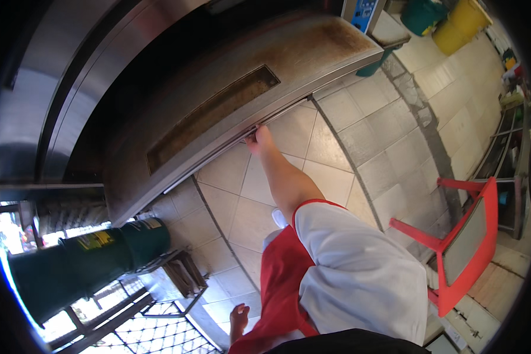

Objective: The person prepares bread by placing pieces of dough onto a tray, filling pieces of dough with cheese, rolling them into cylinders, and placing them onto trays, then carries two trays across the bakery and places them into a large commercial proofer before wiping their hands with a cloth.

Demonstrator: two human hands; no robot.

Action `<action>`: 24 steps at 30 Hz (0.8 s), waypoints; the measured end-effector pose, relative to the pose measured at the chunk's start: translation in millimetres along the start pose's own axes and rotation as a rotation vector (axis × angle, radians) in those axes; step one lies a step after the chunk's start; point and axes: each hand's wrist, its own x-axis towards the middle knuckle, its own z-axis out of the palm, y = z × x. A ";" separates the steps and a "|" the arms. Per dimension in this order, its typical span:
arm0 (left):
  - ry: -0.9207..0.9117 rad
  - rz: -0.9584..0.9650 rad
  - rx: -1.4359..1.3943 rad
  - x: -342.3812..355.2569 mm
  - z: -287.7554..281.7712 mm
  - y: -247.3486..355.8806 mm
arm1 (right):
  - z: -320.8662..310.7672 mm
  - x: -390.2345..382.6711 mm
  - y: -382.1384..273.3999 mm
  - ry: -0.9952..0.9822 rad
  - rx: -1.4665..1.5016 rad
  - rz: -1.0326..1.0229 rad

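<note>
A large metal oven door is folded down flat in front of me, with stained metal and a long narrow window set into it. Along its outer edge runs a slim bar handle. My right hand reaches forward with its fingers curled round that handle; the fingertips are hidden beneath the edge. Low at my left side hangs my left hand, loosely bent, thumb apart from the fingers, with nothing seen in it.
Green bins stand at the left by a metal grille. A red-framed chair stands at the right, with a dark shelf rack behind it. A yellow bucket is at the far right. Tiled floor lies below the door.
</note>
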 end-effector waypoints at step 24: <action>-0.360 0.589 0.320 54.3 312.6 843.3 | -214.2 -224.1 -807.2 0.371 -0.869 -0.394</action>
